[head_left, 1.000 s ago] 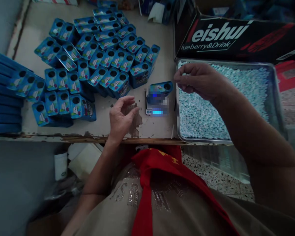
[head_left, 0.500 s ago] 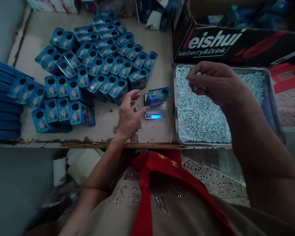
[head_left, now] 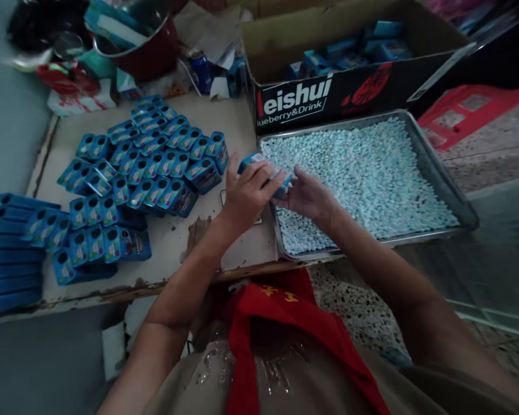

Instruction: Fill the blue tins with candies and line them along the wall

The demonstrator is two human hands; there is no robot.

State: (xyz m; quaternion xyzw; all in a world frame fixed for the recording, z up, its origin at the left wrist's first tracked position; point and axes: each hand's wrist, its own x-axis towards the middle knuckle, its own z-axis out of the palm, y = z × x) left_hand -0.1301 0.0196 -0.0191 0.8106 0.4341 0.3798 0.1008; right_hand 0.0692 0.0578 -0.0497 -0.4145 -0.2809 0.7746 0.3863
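Observation:
My left hand [head_left: 247, 193] is closed around a small blue candy box [head_left: 251, 159], held tilted above the left edge of the metal tray. The box's lower end points toward my right hand [head_left: 311, 197], which is cupped palm up with its thumb apart from the fingers. Some of its fingers are hidden beneath the box end, where a few pale bits show. Pale blue candies [head_left: 372, 178] spread across the tray [head_left: 469, 216]. Beneath my left hand, a small scale [head_left: 224, 198] lies mostly covered on the table.
Rows of blue candy boxes [head_left: 142, 193] stand on the table to the left, with a stack [head_left: 11, 259] at the far left. A black carton [head_left: 303, 101] holding more boxes sits behind the tray. A red pot [head_left: 149, 55] and a blue can [head_left: 200, 70] are at the back.
The candy box has come off the scale into my left hand and moved toward the tray. My right hand has lowered and moved left to the box's end. The view has shifted.

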